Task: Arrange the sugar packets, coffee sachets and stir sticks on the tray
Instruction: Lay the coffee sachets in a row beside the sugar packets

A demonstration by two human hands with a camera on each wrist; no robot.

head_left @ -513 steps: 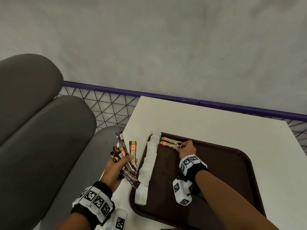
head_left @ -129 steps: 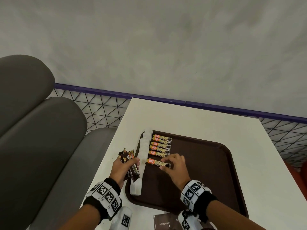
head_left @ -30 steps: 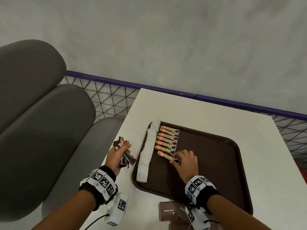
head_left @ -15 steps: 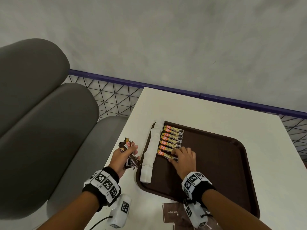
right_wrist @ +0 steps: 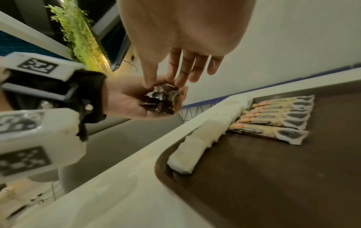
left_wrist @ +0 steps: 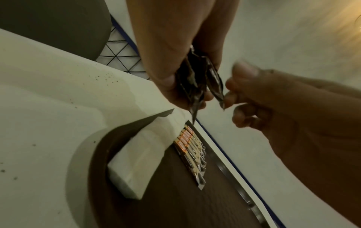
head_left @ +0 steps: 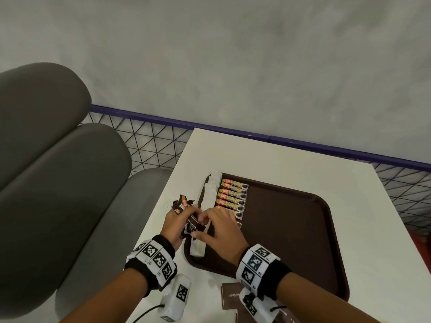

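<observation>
A brown tray lies on the white table. Along its left edge runs a line of white sugar packets. Beside them, several coffee sachets lie in a neat row. My left hand hovers just left of the tray and grips a bunch of dark coffee sachets. My right hand reaches over the sugar line. Its thumb and forefinger pinch the end of one coffee sachet in that bunch.
Brown paper packets lie at the table's near edge, in front of the tray. A grey padded seat stands to the left. A purple-topped wire mesh rail runs behind the table, with a grey wall beyond it.
My right hand has left the last sachet laid in the row and moved left to the bunch in my left hand. My left hand has edged closer to the tray.
</observation>
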